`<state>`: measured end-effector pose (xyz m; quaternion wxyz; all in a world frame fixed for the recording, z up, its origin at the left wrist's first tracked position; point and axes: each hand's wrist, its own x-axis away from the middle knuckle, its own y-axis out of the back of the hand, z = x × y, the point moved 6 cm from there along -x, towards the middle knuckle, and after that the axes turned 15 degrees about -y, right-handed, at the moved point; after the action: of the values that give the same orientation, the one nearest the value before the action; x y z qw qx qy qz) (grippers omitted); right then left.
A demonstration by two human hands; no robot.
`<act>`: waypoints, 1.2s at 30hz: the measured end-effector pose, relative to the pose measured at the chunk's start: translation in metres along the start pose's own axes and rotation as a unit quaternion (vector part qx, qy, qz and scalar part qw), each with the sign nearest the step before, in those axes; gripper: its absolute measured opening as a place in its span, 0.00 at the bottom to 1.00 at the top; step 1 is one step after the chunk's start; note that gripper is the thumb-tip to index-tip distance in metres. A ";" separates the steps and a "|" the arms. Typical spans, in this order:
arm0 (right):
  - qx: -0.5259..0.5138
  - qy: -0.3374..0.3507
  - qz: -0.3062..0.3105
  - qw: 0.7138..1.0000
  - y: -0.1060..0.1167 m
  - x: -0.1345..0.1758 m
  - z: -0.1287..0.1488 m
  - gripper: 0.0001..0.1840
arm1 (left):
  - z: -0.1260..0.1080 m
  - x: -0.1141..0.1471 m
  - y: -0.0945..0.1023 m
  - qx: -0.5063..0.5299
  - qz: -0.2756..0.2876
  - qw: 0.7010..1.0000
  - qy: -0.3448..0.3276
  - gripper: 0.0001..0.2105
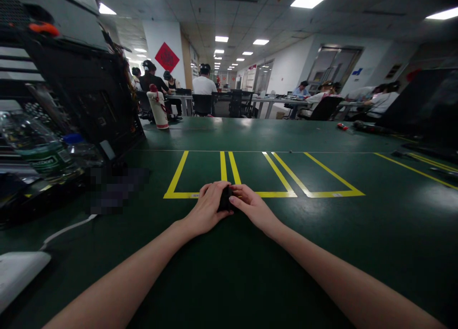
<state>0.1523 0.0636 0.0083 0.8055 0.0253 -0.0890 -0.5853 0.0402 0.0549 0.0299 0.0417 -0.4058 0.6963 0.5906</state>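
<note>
"What does the green label [48, 161] say?"

"White lettering, too blurred to read, on a bottle [30, 135] by the surface's [229, 281] left edge. The stickers [195, 195] on the yellow tape [272, 194] are too small."

"And the black object [225, 201]?"

"Well in from the far edge, between both hands. The left hand's [207, 205] fingers are closed around it; the right hand's [255, 208] fingertips meet its right side, but whether they grip, one cannot tell."

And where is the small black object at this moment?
In the head view, the small black object is below the middle, between the left hand and the right hand, by the yellow tape.
</note>
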 end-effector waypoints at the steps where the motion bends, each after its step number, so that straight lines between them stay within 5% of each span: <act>1: 0.005 -0.004 0.000 1.000 0.001 0.000 0.000 0.14 | 0.000 0.000 0.000 0.002 0.001 1.000 0.002 0.27; 8: -0.042 -0.008 0.088 0.995 -0.001 0.003 0.006 0.15 | 0.002 0.001 -0.001 0.002 -0.002 1.000 0.002 0.27; 16: -0.028 0.007 0.024 0.999 0.001 0.001 0.003 0.13 | -0.001 0.001 0.000 -0.001 0.002 1.000 -0.007 0.27; 26: -0.053 0.007 0.100 0.994 -0.002 0.003 0.005 0.19 | 0.002 0.001 -0.002 -0.007 -0.002 1.000 -0.006 0.27; 31: -0.049 0.013 0.062 0.997 0.000 0.002 0.003 0.12 | 0.001 0.001 -0.001 -0.006 -0.004 1.000 -0.009 0.28; 36: -0.037 0.003 0.050 0.998 0.000 -0.001 0.000 0.16 | -0.001 0.000 0.000 -0.002 0.001 1.000 -0.008 0.27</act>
<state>0.1516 0.0644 0.0082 0.8346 -0.0076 -0.0658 -0.5468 0.0402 0.0541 0.0301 0.0458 -0.4007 0.6953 0.5948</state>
